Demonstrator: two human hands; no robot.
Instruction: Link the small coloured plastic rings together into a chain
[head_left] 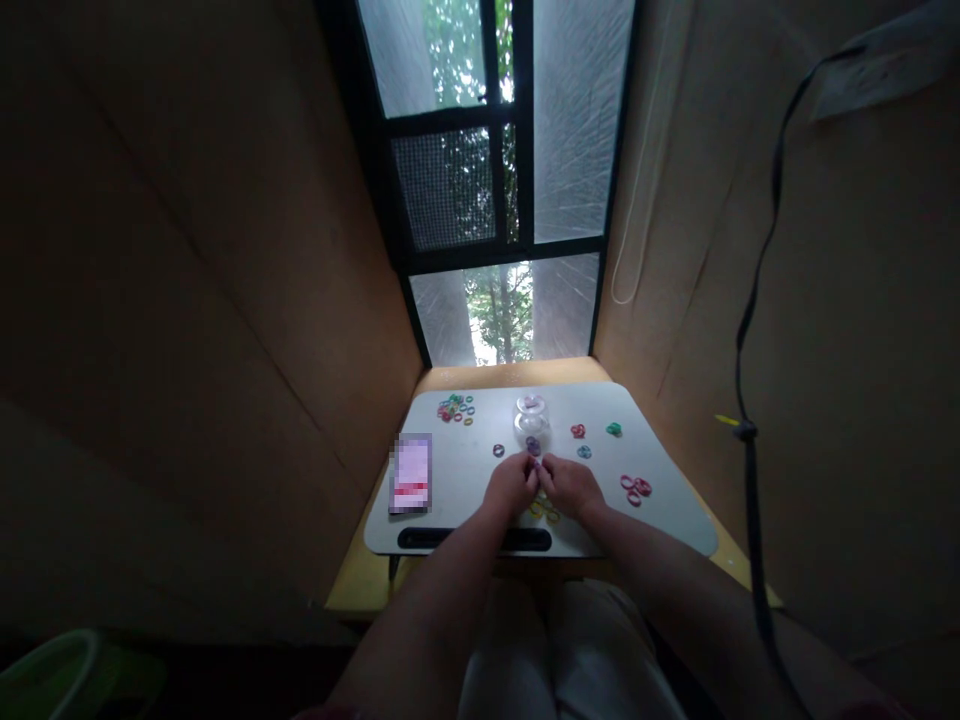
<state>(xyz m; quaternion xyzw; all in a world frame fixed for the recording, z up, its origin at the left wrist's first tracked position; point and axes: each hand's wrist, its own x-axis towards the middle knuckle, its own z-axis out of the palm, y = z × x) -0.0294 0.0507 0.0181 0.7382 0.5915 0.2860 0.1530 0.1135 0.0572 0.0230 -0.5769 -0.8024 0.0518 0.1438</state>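
On the near side of the clear jar, my left hand and right hand meet, seemingly pinching a purple piece; I judge this fingertip handling, the next move needing a steady grip.

No txt, nos. or logos are coming through legibly. Pink panel w/ red band, lying on the surface L of the L-hand grip, is showing only as coarse pixel blocks. Pale wall fitting, up & R of the grip, is looking too dim to read.
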